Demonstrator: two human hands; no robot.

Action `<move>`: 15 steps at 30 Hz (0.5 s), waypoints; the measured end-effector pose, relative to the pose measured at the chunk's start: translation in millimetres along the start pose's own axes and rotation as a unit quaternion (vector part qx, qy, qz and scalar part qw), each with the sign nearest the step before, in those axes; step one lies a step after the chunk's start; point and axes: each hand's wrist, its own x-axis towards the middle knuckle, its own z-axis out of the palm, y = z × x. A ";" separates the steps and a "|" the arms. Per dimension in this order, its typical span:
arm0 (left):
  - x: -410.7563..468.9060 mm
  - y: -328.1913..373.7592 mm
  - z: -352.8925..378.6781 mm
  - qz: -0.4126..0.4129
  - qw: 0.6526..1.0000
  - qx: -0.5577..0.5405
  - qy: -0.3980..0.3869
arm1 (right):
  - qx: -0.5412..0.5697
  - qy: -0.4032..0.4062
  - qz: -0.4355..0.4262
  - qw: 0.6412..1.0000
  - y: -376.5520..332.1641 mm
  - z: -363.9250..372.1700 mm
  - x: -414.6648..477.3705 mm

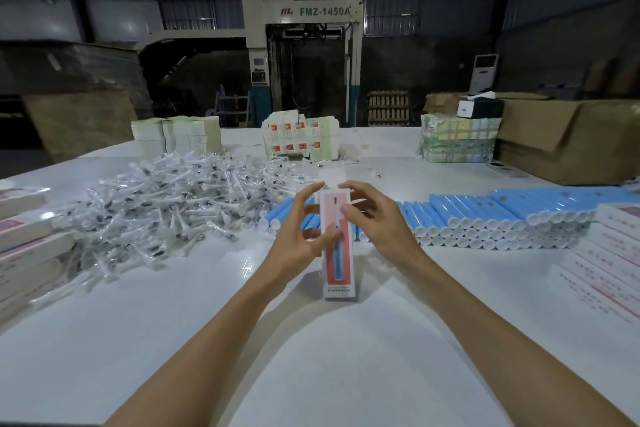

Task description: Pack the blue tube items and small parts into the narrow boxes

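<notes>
Factory hall: big FMZ-1450A machine (304,55), stacked cartons (568,139).

Narrow box (337,246) on table (311,374) centre. Small-parts pile (166,204) at 10 o'clock, tube rows (502,218) at 2, box stack (24,246) at 9, more boxes (609,267) at 3.

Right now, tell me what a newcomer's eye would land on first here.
First, the narrow box printed with a toothbrush picture, held by the left hand and right hand at the centre of the white table. To its left sprawls a big heap of clear-wrapped small parts. To its right, blue tubes lie stacked in neat rows.
</notes>
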 end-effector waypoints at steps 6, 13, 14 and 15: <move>-2.6 3.4 -0.7 -0.009 0.999 -0.004 -0.035 | 0.017 -0.016 0.020 1.000 -1.6 -10.1 -2.4; -2.0 4.4 -3.7 -0.038 0.996 -0.025 -0.073 | 0.010 -0.042 0.030 0.999 1.7 -16.2 -3.9; -2.0 3.5 -4.2 -0.039 0.996 -0.027 -0.072 | 0.011 -0.043 0.031 0.999 1.9 -15.5 -4.1; -1.7 2.7 -4.5 -0.040 0.996 -0.029 -0.069 | 0.014 -0.046 0.030 0.998 1.6 -14.8 -4.4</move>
